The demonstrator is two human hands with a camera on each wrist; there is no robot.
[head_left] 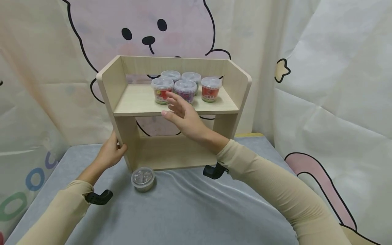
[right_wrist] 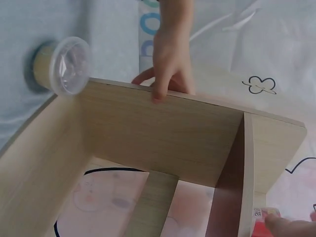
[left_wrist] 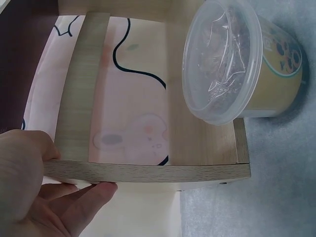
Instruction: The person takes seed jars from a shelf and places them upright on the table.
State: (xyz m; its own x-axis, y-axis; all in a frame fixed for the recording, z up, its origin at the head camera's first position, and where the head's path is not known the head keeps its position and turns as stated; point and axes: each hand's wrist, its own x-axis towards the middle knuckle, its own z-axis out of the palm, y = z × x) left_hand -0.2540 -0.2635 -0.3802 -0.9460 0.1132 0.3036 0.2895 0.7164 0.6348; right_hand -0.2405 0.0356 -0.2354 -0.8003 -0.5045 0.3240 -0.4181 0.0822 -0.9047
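Observation:
A light wooden shelf unit (head_left: 139,100) stands on a grey-covered table (head_left: 190,211). My left hand (head_left: 111,154) grips the front edge of its left side panel (left_wrist: 148,172), thumb on one face and fingers (left_wrist: 84,197) on the other. My right hand (head_left: 180,114) hovers open at the upper shelf's front edge, fingers stretched toward a red-labelled cup (head_left: 161,90); I cannot tell whether they touch it. Beside that cup stand a purple-labelled cup (head_left: 185,90) and another red one (head_left: 210,89), with two more behind. One lidded cup (head_left: 142,178) sits on the table by the shelf's left foot.
A cartoon-print cloth backdrop (head_left: 321,85) hangs behind and to both sides. The shelf's lower compartment (head_left: 174,153) holds nothing. Grey table surface stretches in front of the shelf. Black wrist mounts (head_left: 99,197) sit on both sleeves.

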